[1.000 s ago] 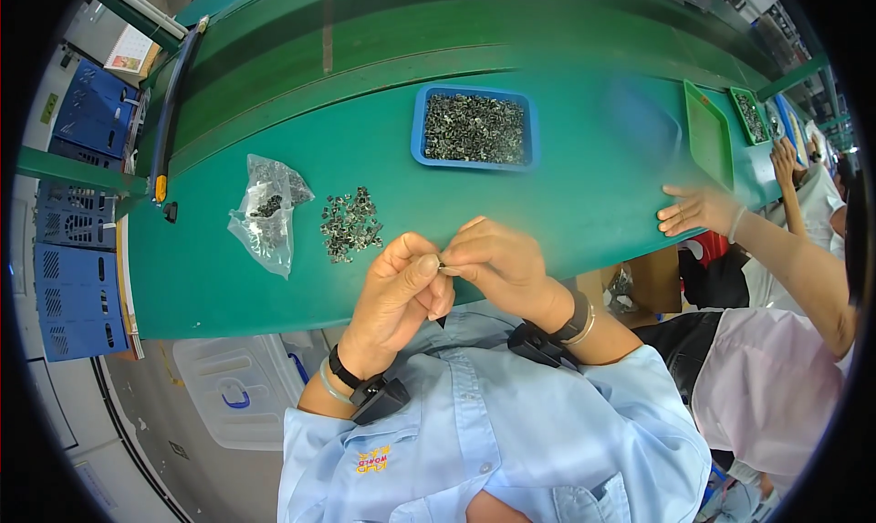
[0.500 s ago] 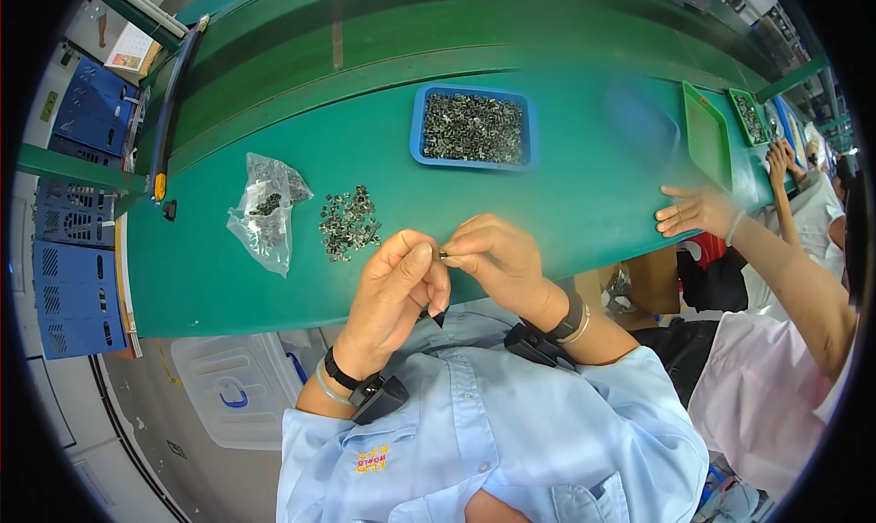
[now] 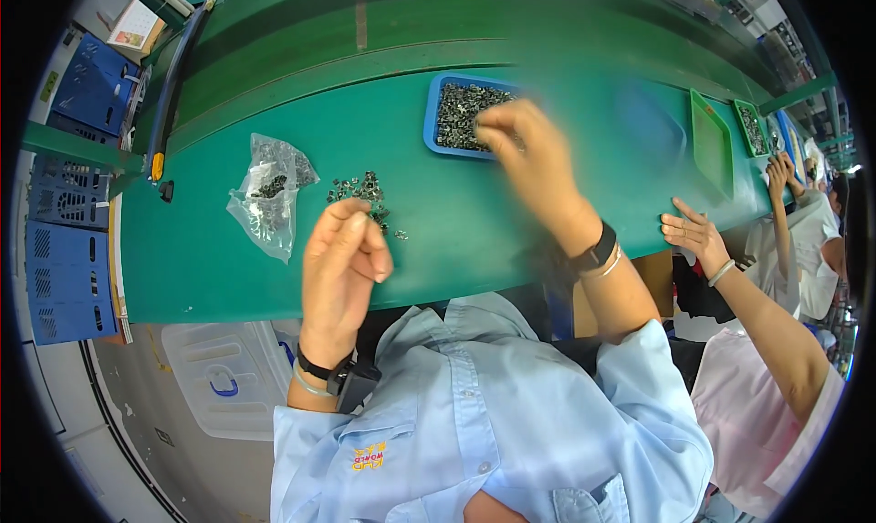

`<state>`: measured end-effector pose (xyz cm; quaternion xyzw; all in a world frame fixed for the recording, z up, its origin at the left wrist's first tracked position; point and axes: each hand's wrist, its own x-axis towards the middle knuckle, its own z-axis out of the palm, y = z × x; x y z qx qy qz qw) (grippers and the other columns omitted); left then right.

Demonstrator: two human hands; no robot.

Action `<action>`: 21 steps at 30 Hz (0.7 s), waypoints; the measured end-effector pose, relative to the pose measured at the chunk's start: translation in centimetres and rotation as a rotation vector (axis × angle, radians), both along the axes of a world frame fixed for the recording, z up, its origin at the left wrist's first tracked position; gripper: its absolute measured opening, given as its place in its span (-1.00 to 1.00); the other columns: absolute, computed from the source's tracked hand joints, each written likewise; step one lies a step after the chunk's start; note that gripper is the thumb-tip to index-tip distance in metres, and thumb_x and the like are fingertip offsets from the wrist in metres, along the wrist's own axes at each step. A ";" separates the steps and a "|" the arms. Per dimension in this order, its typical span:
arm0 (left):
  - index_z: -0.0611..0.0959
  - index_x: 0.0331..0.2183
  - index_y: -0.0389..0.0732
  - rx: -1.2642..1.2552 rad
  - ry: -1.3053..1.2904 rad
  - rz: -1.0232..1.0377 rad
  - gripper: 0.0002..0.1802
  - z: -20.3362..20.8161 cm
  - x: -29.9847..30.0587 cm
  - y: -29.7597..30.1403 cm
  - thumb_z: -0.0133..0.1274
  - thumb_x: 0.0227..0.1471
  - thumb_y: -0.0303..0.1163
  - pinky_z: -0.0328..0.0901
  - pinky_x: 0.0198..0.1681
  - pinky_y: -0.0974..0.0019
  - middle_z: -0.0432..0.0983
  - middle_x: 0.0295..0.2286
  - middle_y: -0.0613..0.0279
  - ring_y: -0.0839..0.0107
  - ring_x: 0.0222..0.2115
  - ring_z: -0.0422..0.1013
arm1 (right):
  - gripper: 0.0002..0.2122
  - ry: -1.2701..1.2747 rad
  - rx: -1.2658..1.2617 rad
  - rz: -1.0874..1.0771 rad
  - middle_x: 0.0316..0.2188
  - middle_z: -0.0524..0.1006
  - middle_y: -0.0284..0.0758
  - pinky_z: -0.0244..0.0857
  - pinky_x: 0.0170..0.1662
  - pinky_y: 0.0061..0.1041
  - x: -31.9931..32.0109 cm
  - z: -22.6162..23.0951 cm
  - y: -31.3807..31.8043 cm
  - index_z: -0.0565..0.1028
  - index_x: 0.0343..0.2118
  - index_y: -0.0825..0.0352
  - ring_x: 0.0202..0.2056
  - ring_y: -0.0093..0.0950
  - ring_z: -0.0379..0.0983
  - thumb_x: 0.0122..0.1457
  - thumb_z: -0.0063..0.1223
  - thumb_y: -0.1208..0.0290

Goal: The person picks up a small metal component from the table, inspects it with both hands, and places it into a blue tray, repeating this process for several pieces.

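My right hand [image 3: 538, 162] reaches over the right side of a blue tray [image 3: 429, 117] filled with small dark and silvery metal parts [image 3: 459, 112]. Its thumb and forefinger are nearly together; whatever they hold is too small to make out. Beside a loose pile of small metal parts [image 3: 370, 187], my left hand [image 3: 339, 263] is raised with its fingers curled and the thumb against the forefinger. I cannot see what sits in that pinch. One or two parts [image 3: 401, 235] lie apart from the pile, just right of the left fingertips.
A clear plastic bag [image 3: 269, 199] with more parts lies left of the pile. At the right stand a green tray [image 3: 711, 149] and a smaller green tray [image 3: 751, 129] of parts. A co-worker's hand [image 3: 695, 235] rests on the green table [image 3: 438, 267]. A clear lidded box [image 3: 224, 377] stands below.
My hands have moved apart from their shared pinch on a small part. The right hand went forward to the blue tray; the left shifted left, toward the loose pile.
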<state>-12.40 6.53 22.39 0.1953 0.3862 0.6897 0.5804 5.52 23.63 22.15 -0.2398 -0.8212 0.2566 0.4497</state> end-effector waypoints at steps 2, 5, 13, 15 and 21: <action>0.47 -0.21 -0.23 -0.011 -0.007 0.072 -0.84 -0.4 -1.2 -1.0 -0.08 0.17 -0.39 0.19 -0.60 0.47 0.43 -0.57 0.28 0.53 -0.65 0.31 | -0.89 -0.128 -0.048 -0.052 -0.39 0.49 -0.32 0.36 -0.29 -0.47 -0.3 -0.1 0.6 0.51 -0.36 0.31 -0.33 -0.35 0.46 0.01 0.15 0.53; 0.47 -0.22 -0.24 -0.038 -0.025 0.130 -0.84 -1.3 -2.0 -2.2 -0.08 0.17 -0.40 0.19 -0.60 0.46 0.42 -0.58 0.28 0.52 -0.65 0.31 | -0.89 -0.255 -0.032 0.014 -0.39 0.47 -0.32 0.34 -0.27 -0.45 -1.2 -1.0 -0.8 0.51 -0.37 0.30 -0.33 -0.33 0.44 0.01 0.15 0.49; 0.47 -0.23 -0.25 -0.111 -0.049 0.068 -0.84 -2.1 -1.8 -2.9 -0.08 0.17 -0.41 0.19 -0.60 0.47 0.40 -0.60 0.27 0.53 -0.65 0.30 | -0.86 -0.512 0.040 0.218 -0.42 0.44 -0.36 0.25 -0.33 -0.40 -3.6 -2.1 -7.0 0.50 -0.40 0.27 -0.36 -0.33 0.38 -0.02 0.19 0.40; 0.47 -0.22 -0.26 -0.098 -0.023 0.000 -0.84 -2.3 -1.6 -2.9 -0.08 0.17 -0.41 0.20 -0.60 0.48 0.41 -0.59 0.27 0.54 -0.65 0.31 | -0.87 -0.521 0.046 0.210 -0.42 0.44 -0.38 0.22 -0.35 -0.40 -3.9 -2.4 -7.2 0.50 -0.42 0.26 -0.37 -0.36 0.37 -0.03 0.19 0.40; 0.47 -0.22 -0.26 -0.146 0.017 -0.076 -0.82 -1.8 -0.5 -2.3 -0.07 0.18 -0.36 0.19 -0.62 0.52 0.42 -0.58 0.27 0.56 -0.64 0.32 | -0.86 -0.376 0.017 0.250 -0.43 0.44 -0.38 0.25 -0.30 -0.40 -2.9 -1.3 -6.4 0.50 -0.41 0.25 -0.36 -0.35 0.38 -0.06 0.21 0.42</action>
